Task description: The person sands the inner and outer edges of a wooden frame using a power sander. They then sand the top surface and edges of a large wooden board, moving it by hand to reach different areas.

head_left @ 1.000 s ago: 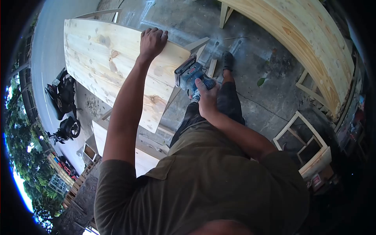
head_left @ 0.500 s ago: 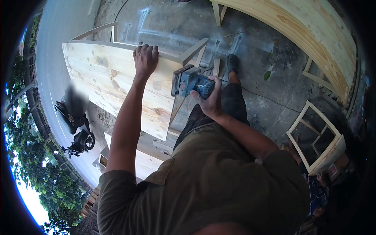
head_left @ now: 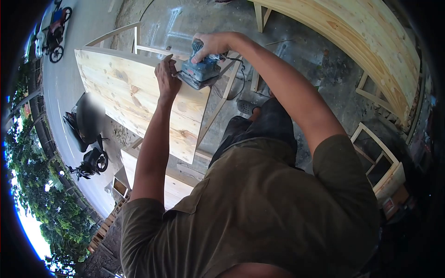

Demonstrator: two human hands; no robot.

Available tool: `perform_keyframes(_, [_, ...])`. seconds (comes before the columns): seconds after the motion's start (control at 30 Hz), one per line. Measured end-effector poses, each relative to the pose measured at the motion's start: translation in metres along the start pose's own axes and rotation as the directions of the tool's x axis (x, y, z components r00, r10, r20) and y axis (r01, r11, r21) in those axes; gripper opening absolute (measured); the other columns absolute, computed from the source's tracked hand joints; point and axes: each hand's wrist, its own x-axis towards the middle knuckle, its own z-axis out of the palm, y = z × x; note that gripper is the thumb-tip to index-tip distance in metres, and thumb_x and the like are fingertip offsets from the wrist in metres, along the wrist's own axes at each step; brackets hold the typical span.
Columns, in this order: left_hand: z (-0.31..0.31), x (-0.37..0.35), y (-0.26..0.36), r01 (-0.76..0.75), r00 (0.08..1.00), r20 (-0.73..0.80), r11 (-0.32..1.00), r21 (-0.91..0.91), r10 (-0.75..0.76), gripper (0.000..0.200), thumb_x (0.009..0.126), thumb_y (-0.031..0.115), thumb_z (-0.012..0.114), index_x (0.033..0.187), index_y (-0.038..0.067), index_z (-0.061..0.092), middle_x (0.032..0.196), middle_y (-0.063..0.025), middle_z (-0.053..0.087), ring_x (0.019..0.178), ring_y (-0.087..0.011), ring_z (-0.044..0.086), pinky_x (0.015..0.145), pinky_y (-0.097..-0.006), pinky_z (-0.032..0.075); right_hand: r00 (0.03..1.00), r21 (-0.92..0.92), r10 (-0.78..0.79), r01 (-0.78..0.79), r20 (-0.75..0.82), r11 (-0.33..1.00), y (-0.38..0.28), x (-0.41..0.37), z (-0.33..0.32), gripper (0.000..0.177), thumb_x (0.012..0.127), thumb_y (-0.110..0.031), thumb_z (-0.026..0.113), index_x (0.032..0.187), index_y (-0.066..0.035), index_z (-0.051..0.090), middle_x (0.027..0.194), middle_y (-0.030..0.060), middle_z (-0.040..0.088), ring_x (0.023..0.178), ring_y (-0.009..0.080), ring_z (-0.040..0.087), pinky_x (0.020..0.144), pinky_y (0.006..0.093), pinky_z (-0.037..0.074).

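Note:
A pale wooden panel point(head_left: 139, 92) with knots lies across a wooden frame in front of me. My left hand point(head_left: 167, 81) is at its far long edge, fingers curled over the edge. Right beside it, my right hand point(head_left: 214, 45) grips the handle of a blue power sander point(head_left: 200, 72). The sander is tilted at the panel's far edge, near the right corner, close to my left fingers. Its cord point(head_left: 243, 74) loops down on the right.
A long curved wooden piece point(head_left: 361, 51) stands at the upper right. A small wooden frame point(head_left: 378, 157) is at the lower right. Another pale board point(head_left: 174, 187) lies below the panel. Parked motorbikes point(head_left: 95, 162) stand by the road, and another motorbike point(head_left: 51, 34) is farther up it.
My right hand has carried the sander from the panel's right end up to the far edge beside my left hand. My foot has shifted closer. A motorbike has appeared on the road.

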Motion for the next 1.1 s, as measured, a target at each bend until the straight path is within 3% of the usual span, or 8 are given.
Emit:
perform_keyframes(0.07, [0.004,-0.001,0.0,-0.001,0.996,-0.088,1.0,-0.006,0.0,0.031,0.103,0.002,0.052,0.133,0.003,0.06,0.116,-0.0152,0.068,0.105,-0.0372,0.062,0.098,-0.05,0.043,1.0,0.063,-0.006,0.006,0.005,0.998,0.008,0.01,0.003,0.089,0.079,-0.052,0.09,0.145,-0.006,0.051,0.118,0.0197,0.069,0.099,0.0263,0.07,0.054,0.0348,0.057])
perform_keyframes(0.23, [-0.004,-0.014,0.008,0.156,0.979,-0.144,0.986,0.052,-0.147,0.029,0.103,0.009,0.053,0.129,0.0,0.06,0.129,-0.0219,0.064,0.12,-0.0413,0.059,0.109,-0.0519,0.039,0.976,0.06,-0.045,0.058,-0.212,0.997,0.051,-0.082,0.035,0.087,0.081,-0.052,0.091,0.143,-0.008,0.048,0.118,0.0199,0.067,0.114,0.0312,0.065,0.1,0.0413,0.049])
perform_keyframes(0.4, [-0.008,-0.03,0.021,0.379,0.892,-0.274,0.925,0.02,-0.359,0.039,0.105,0.017,0.05,0.136,-0.005,0.056,0.147,-0.027,0.051,0.139,-0.0424,0.047,0.12,-0.0543,0.032,0.639,-0.121,-0.216,0.19,-0.738,0.974,0.06,-0.13,0.139,0.078,0.081,-0.036,0.093,0.14,-0.007,0.051,0.125,0.0216,0.055,0.107,0.0372,0.064,0.091,0.0466,0.056])
perform_keyframes(0.57, [0.004,-0.044,0.005,0.66,0.671,-0.329,0.737,-0.142,-0.664,0.052,0.11,0.022,0.042,0.15,-0.012,0.045,0.158,-0.0337,0.037,0.153,-0.0441,0.032,0.127,-0.0532,0.027,0.709,-0.421,-0.39,0.144,-0.588,0.896,-0.016,-0.14,0.137,0.078,0.081,-0.026,0.091,0.144,-0.007,0.05,0.122,0.0219,0.051,0.106,0.0436,0.064,0.088,0.0506,0.059])
perform_keyframes(0.87, [0.01,-0.212,0.077,0.782,0.589,-0.244,0.62,-0.071,-0.77,0.064,0.112,0.033,0.044,0.16,-0.008,0.036,0.165,-0.0353,0.031,0.156,-0.0461,0.029,0.129,-0.0533,0.023,0.898,-0.701,-0.346,0.06,-0.273,0.71,-0.123,-0.012,0.111,0.088,0.082,-0.041,0.088,0.156,-0.013,0.048,0.139,0.0331,0.053,0.118,0.0536,0.067,0.101,0.0525,0.057])
perform_keyframes(0.9, [0.011,-0.232,0.094,0.82,0.546,-0.218,0.569,-0.058,-0.809,0.067,0.112,0.037,0.046,0.161,-0.008,0.034,0.166,-0.0351,0.029,0.156,-0.0465,0.029,0.129,-0.054,0.022,0.904,-0.71,-0.344,0.068,-0.253,0.701,-0.13,0.006,0.115,0.088,0.082,-0.041,0.088,0.156,-0.013,0.048,0.139,0.033,0.053,0.118,0.0537,0.067,0.102,0.0528,0.057])
perform_keyframes(1.03, [0.012,-0.258,0.132,0.949,-0.27,0.102,-0.282,-0.137,-0.957,0.089,0.105,0.054,0.061,0.164,-0.003,0.028,0.174,-0.0276,0.019,0.152,-0.0529,0.033,0.125,-0.0618,0.026,0.913,-0.718,-0.337,0.075,-0.23,0.692,-0.156,0.041,0.12,0.089,0.081,-0.042,0.088,0.156,-0.013,0.048,0.141,0.0328,0.052,0.12,0.0539,0.067,0.104,0.0528,0.057])
perform_keyframes(1.1, [0.008,-0.248,0.139,0.534,-0.387,0.404,-0.558,-0.635,-0.829,0.086,0.105,0.056,0.061,0.165,0.002,0.029,0.173,-0.0241,0.021,0.147,-0.0525,0.041,0.121,-0.0617,0.034,0.916,-0.707,-0.328,0.074,-0.23,0.703,-0.159,0.042,0.122,0.09,0.081,-0.042,0.088,0.156,-0.014,0.048,0.142,0.0327,0.052,0.121,0.0536,0.066,0.104,0.0525,0.056])
